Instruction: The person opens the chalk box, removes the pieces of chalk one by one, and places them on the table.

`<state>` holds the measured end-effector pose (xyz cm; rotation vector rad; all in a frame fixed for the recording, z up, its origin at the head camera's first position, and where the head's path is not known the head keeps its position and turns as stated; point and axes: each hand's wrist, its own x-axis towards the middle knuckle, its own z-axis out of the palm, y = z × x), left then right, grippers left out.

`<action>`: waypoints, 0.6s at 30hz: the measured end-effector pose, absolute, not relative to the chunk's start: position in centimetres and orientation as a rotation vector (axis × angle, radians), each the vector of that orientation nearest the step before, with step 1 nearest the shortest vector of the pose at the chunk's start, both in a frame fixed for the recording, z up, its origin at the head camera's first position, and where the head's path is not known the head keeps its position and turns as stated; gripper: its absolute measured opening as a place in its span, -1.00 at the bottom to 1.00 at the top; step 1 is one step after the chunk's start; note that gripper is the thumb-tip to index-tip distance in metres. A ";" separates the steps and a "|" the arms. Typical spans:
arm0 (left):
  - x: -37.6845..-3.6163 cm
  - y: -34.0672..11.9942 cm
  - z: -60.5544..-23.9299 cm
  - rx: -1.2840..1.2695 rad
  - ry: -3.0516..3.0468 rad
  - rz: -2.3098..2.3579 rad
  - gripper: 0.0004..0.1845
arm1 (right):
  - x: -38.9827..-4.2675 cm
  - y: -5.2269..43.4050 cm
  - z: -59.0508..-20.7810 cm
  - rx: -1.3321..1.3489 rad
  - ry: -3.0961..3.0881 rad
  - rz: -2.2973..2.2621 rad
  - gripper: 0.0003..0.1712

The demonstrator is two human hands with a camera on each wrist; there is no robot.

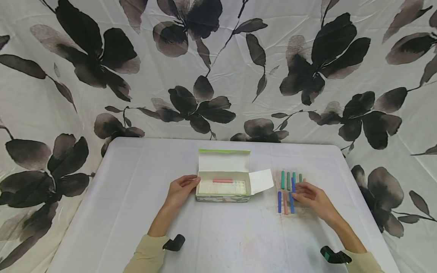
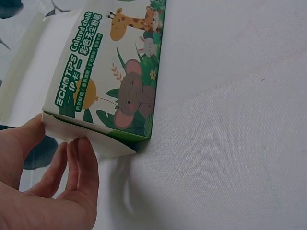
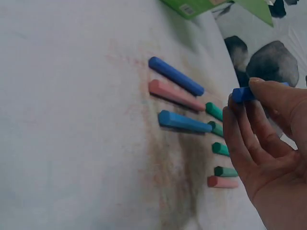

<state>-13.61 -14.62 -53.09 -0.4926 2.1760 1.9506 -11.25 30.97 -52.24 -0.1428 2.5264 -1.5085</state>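
Observation:
An open chalk box [image 1: 222, 187] with animal print [image 2: 120, 81] lies mid-table, lid flap up, with a pink chalk [image 1: 222, 181] resting on pale sticks inside. My left hand [image 1: 194, 182] holds the box's left end, thumb and fingers [image 2: 79, 158] around its end flap. To the right of the box, several loose chalks lie in rows: blue [image 3: 175, 75], pink [image 3: 175, 95], blue [image 3: 184, 121] and green [image 3: 220, 149]. My right hand [image 1: 296, 189] hovers over them and pinches a blue chalk [image 3: 242, 93] between thumb and fingertips, just above the table.
The white table cover [image 1: 136, 197] shows chalk smudges near the sticks. The box's right side flap [image 1: 261, 181] lies open towards the loose chalks. A floral cloth [image 1: 218, 76] hangs behind the table. The table's far edge and rounded corners are in view.

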 end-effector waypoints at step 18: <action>-13.6 -14.6 -53.3 -0.476 2.187 1.952 -0.56 | -9.0 31.4 -54.3 0.126 2.612 -1.246 -0.50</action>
